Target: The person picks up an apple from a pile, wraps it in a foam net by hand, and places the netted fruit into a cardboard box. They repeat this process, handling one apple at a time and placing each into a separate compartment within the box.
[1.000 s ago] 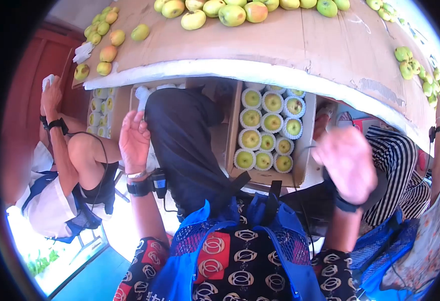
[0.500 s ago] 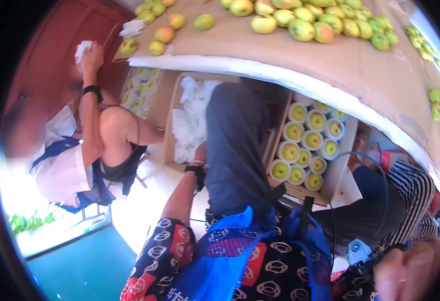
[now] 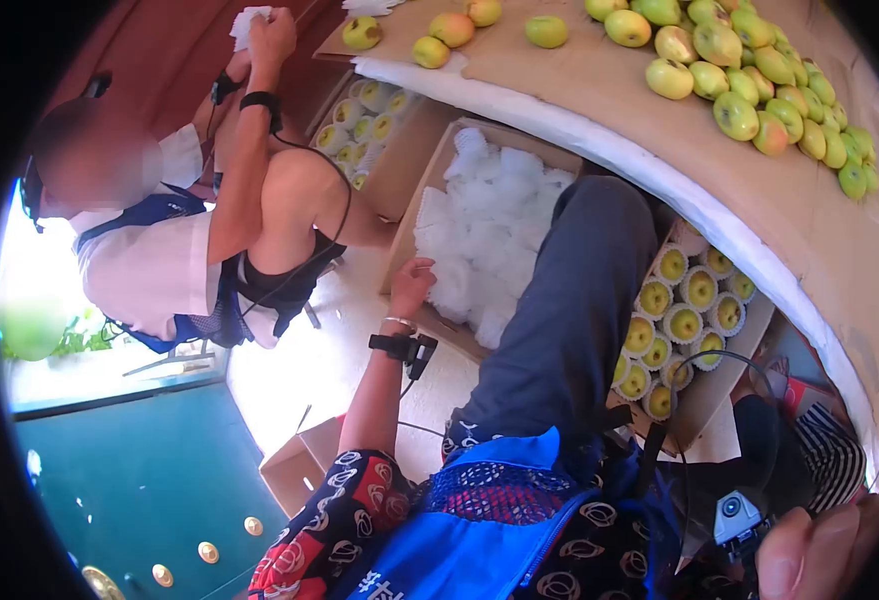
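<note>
My left hand (image 3: pixel 413 288) is at the near left edge of a cardboard box (image 3: pixel 411 222) full of white foam nets (image 3: pixel 494 225). Its fingers are apart and nothing shows in them. At the lower right edge of the view my right hand (image 3: pixel 824 550) is large and blurred, its fingers bent together; whether it holds anything is hidden. To the right of my knee, an open box (image 3: pixel 724 400) contains yellow-green apples (image 3: pixel 682 324) in white foam nets, set in rows.
Loose apples (image 3: pixel 749 85) lie on the cardboard-covered table (image 3: pixel 579 75). At the left a seated person (image 3: pixel 159 240) holds a white foam net (image 3: pixel 248 27) beside another box of netted apples (image 3: pixel 361 125). A person in striped clothing (image 3: pixel 831 450) is at the right.
The view has swung left, so the boxes and table sit farther right. More of the foam-net box and of my left hand now shows. An empty-looking carton edge has appeared at lower left.
</note>
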The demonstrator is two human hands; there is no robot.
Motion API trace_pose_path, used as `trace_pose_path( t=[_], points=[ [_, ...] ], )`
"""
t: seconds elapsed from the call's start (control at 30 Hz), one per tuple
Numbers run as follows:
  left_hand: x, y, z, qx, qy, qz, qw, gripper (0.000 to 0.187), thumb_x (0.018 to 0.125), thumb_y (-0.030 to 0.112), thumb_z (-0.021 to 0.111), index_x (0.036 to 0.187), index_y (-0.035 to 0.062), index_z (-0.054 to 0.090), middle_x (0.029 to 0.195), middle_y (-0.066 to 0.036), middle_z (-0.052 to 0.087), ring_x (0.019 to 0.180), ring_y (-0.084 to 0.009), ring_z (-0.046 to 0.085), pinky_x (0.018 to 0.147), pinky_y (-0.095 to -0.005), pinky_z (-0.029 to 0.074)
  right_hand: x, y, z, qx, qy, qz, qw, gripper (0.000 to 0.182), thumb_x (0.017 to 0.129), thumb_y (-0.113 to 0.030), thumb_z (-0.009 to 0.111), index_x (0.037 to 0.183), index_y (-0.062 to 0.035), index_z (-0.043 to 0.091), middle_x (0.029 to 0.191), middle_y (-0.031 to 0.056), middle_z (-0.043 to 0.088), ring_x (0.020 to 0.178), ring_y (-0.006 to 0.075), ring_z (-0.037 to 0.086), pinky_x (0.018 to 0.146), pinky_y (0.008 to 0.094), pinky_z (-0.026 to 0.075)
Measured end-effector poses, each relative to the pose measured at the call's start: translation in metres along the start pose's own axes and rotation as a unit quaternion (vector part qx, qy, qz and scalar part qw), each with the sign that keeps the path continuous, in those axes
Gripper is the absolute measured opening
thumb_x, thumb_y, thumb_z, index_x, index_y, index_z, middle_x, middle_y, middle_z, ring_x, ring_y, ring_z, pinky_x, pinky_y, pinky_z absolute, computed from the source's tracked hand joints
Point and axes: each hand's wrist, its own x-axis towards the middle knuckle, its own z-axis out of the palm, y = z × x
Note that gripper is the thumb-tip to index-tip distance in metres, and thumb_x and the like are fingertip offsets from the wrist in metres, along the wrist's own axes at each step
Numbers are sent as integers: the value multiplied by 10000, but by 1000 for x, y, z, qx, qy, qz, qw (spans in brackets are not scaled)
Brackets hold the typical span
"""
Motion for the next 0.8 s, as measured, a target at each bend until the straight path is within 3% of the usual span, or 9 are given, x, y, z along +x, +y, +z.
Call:
trace_pose_path(
  t=[0.07,0.1,0.17,0.33,0.53,0.6,0.67,0.73,0.8],
  points=[
    [-11,11,-12,-281,-66,-57,956,308,745,42,542,1052,30,559,922,-105,611,827,-210,597,739,-308,478,0,2,-1,-4,3,-3,1000,148,717,-154,671,824,-80,601,800,59,622,724,144,563,800,324,373],
    [-18,25,-16,-278,-68,-56,956,308,745,42,542,1052,30,559,922,-105,611,827,-210,597,739,-308,478,-2,3,1,-4,4,-3,1000,153,715,-151,671,828,-77,599,801,61,620,724,147,564,797,324,375],
    [-36,62,-22,-473,-173,-92,859,317,799,5,438,1112,13,489,1015,-81,569,913,-184,569,816,-292,460,-4,8,4,-9,2,-8,1000,164,711,-144,670,837,-71,595,803,67,618,726,152,565,792,323,381],
    [-63,122,-9,-510,-159,-32,845,255,824,-9,424,1065,21,504,1005,-101,581,894,-178,584,769,-295,484,-15,10,7,-21,-1,-19,1000,192,703,-127,669,860,-57,584,806,79,611,731,165,568,778,323,395],
    [-14,78,-8,-345,106,-27,932,200,789,-20,454,977,32,497,924,-66,575,790,-157,574,670,-261,485,-20,-15,-13,-50,22,-41,998,228,692,-106,669,888,-39,572,810,95,602,736,180,571,762,322,412],
    [-13,84,-16,-312,214,92,921,211,755,-41,460,948,28,515,877,-60,576,776,-167,578,660,-280,495,-21,-19,-16,-59,29,-43,997,240,688,-99,668,897,-34,568,812,100,600,738,185,572,757,322,418],
    [-18,90,-22,-339,198,111,913,204,760,-44,460,945,20,521,889,-67,580,786,-170,582,674,-279,495,-21,-21,-18,-65,32,-49,996,253,685,-92,668,906,-28,564,813,105,597,740,190,573,751,321,423],
    [-23,95,-24,-422,74,55,902,240,764,-43,464,993,13,506,938,-78,575,821,-180,581,712,-292,493,-23,-22,-17,-70,29,-55,996,265,681,-86,668,915,-22,560,815,110,594,742,195,574,746,321,429],
    [-31,111,-26,-452,76,-16,888,236,798,9,467,1033,13,497,995,-91,572,865,-196,577,763,-304,487,-22,-19,-11,-75,23,-64,995,278,678,-79,667,924,-16,555,816,115,592,743,200,576,740,321,434]
  ],
)
